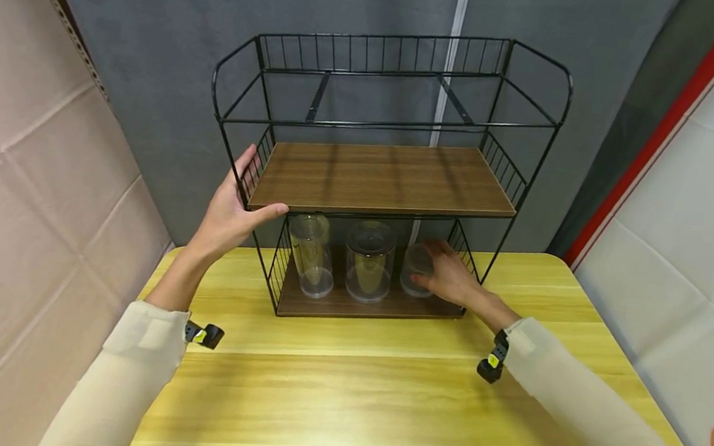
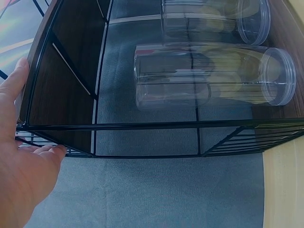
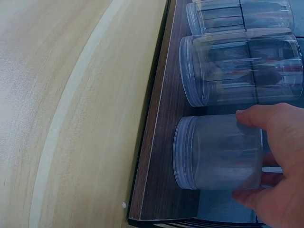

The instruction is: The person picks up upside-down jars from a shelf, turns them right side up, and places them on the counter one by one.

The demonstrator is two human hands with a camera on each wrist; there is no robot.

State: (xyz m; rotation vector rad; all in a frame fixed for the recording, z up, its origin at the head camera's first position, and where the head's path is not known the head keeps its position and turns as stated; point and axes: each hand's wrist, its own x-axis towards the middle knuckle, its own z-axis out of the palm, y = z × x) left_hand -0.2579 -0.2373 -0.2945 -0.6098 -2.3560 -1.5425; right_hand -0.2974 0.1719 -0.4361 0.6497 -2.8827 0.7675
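Observation:
A two-tier black wire rack (image 1: 382, 211) with brown wood shelves stands on the table. My left hand (image 1: 231, 201) grips its left side at the upper shelf, thumb over the front edge and fingers outside the wire. On the lower shelf stand three clear plastic jars with their ringed ends down: a tall narrow jar (image 1: 312, 258) at left, a wide jar (image 1: 369, 263) in the middle and a short jar (image 3: 221, 152) at right. The right hand (image 1: 451, 274) holds the short jar from its upper end, thumb and fingers around its sides.
The upper shelf (image 1: 383, 179) is a wood board over the jars, below an open top frame (image 1: 379, 119) with two crossbars. Behind the rack hangs a grey cloth backdrop (image 1: 363, 11). Pale panels flank the yellow wood table (image 1: 342, 392) on both sides.

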